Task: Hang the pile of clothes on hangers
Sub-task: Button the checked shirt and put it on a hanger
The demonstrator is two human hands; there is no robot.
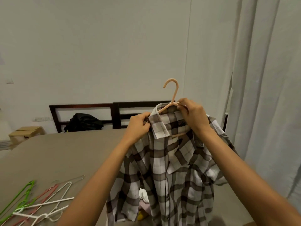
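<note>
You are standing at a wide bed covered in a taupe sheet (65,152), and it is filling the lower half of the view. To your right a pale pleated curtain (268,95) is hanging close beside your right arm, so the open room is lying to your left, over the bare sheet. One brown-and-white checked shirt (175,176) is hanging in mid-air between your two raised arms, with its hem dropping out of view at the bottom edge. A dark wooden slatted headboard (81,106) is running along the far edge of the bed, with one black bundle (83,122) resting against it and one cardboard box (24,133) sitting off the bed's left corner.

Your left hand (140,126) is pinching the shirt just beside the collar's left edge, fingers curled. Your right hand (193,115) is reaching higher and gripping the right shoulder of one peach plastic hanger (174,92), near the base of its hook. The hook is standing upright above the collar, and the hanger's lower bar is showing inside the neck opening.

Behind the shirt's open front, a small pile of white, pink and yellow clothes (144,203) is peeking out. At the near left, loose hangers are lying overlapped on the sheet: green ones (24,193), pink ones (47,192), white ones (48,204) and one thin wire one (73,179). I cannot tell their exact number.
</note>
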